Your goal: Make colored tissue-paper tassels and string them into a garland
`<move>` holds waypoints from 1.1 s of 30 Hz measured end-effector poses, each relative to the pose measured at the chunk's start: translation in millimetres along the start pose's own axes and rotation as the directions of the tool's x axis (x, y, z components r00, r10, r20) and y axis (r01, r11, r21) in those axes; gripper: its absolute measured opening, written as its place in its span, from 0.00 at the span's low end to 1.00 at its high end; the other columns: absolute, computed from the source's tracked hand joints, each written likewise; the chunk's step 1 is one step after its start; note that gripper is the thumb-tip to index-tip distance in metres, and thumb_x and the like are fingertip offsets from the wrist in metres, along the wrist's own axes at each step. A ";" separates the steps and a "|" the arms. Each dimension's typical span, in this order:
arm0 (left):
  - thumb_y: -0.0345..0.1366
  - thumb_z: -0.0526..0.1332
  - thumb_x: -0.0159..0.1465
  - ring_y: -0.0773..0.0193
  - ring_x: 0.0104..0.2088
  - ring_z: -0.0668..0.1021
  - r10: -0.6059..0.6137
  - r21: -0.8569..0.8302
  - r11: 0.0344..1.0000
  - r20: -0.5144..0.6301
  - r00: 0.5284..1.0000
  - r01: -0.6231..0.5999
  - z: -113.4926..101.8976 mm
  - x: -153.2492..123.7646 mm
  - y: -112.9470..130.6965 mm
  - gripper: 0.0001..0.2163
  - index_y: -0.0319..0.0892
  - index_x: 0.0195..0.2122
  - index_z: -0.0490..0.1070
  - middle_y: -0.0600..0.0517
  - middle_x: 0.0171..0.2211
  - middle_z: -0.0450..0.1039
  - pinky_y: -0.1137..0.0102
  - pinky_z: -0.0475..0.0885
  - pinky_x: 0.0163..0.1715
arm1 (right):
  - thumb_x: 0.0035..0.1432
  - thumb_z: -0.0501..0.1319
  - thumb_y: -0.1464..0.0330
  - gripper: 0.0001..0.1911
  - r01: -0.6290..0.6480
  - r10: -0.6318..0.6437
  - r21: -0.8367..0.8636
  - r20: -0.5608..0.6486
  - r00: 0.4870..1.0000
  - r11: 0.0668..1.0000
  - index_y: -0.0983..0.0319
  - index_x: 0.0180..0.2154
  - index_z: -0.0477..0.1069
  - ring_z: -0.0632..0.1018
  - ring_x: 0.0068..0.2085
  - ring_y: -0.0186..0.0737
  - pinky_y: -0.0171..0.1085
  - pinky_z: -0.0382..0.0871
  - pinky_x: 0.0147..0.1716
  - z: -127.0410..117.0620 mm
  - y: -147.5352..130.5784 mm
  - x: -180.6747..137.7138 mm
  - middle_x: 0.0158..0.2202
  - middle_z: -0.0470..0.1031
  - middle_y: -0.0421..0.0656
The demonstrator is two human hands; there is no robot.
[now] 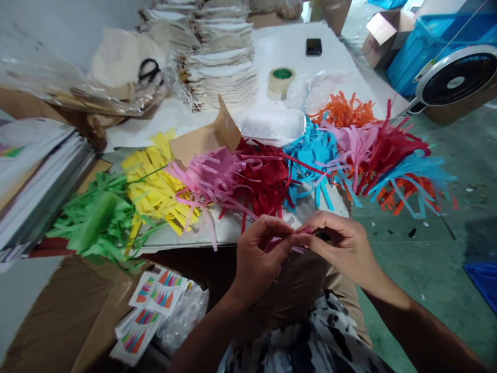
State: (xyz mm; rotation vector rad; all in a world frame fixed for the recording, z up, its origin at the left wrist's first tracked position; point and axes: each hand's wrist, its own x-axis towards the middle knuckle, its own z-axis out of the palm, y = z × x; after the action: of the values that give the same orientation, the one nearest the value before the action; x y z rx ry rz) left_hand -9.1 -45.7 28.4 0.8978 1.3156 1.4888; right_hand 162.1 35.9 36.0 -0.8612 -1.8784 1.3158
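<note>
My left hand (258, 254) and my right hand (341, 243) meet just below the table's front edge, both pinched on a small pink paper strip bundle (289, 241). On the table in front lie piles of cut paper strips: green (97, 220), yellow (157, 189), pink (209, 176), red (264, 178), blue (310, 155), and a mixed heap of pink, red, blue and orange (388, 155) at the right.
A clear plastic box (272, 124), a tape roll (281, 79), scissors (149, 70), stacked cloth bags (221, 57) and a black device (313, 46) lie farther back. Paper stacks (34, 171) sit left. Printed packets (151, 311) lie in a carton below. A fan (458, 77) stands right.
</note>
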 end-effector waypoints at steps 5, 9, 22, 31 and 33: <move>0.38 0.74 0.64 0.64 0.37 0.84 -0.047 0.022 0.999 0.042 0.998 0.046 0.7 0.3 0.5 0.08 0.43 0.38 0.77 0.53 0.36 0.80 0.72 0.80 0.41 | 0.64 0.71 0.62 0.05 -0.021 0.023 0.071 -0.030 0.999 0.997 0.54 0.42 0.82 0.82 0.37 0.40 0.37 0.76 0.37 -1.6 3.1 -6.7 0.36 0.83 0.40; 0.43 0.70 0.68 0.64 0.39 0.82 -0.033 0.128 0.992 0.172 0.985 0.011 1.7 1.1 0.2 0.10 0.44 0.45 0.78 0.51 0.39 0.80 0.73 0.76 0.40 | 0.66 0.69 0.64 0.04 0.024 -0.021 0.026 -0.111 0.994 0.999 0.54 0.36 0.81 0.79 0.34 0.39 0.39 0.72 0.36 -3.5 0.5 -11.5 0.32 0.80 0.39; 0.49 0.55 0.76 0.70 0.26 0.63 -0.127 0.314 0.949 0.365 0.922 0.006 18.4 -5.0 -3.2 0.18 0.42 0.34 0.70 0.58 0.26 0.61 0.72 0.58 0.27 | 0.66 0.69 0.58 0.10 -0.124 0.151 0.192 -0.135 0.979 0.974 0.58 0.37 0.80 0.72 0.26 0.32 0.32 0.65 0.27 -24.4 -2.3 -26.9 0.27 0.74 0.37; 0.40 0.57 0.73 0.69 0.27 0.64 -0.188 0.437 0.899 0.382 0.905 0.002 21.5 -1.4 -11.1 0.13 0.42 0.31 0.66 0.58 0.25 0.62 0.71 0.58 0.30 | 0.65 0.70 0.56 0.13 -0.095 0.189 0.277 -0.338 0.922 0.956 0.58 0.41 0.85 0.80 0.26 0.34 0.37 0.78 0.31 -72.4 2.4 18.6 0.33 0.83 0.44; 0.39 0.58 0.72 0.69 0.29 0.68 -0.198 0.473 0.881 0.367 0.909 0.001 11.7 -2.4 -11.8 0.10 0.42 0.34 0.70 0.57 0.27 0.67 0.71 0.60 0.32 | 0.65 0.70 0.56 0.14 0.111 -0.029 0.101 -0.595 0.803 0.989 0.58 0.44 0.85 0.84 0.32 0.39 0.42 0.80 0.38 -92.5 2.4 39.3 0.38 0.84 0.48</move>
State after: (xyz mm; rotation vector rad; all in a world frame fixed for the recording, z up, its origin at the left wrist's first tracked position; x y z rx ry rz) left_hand 4.6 -44.4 18.8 1.3420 1.3931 0.8405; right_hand 216.9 115.4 63.8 -0.9833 -1.2977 0.9564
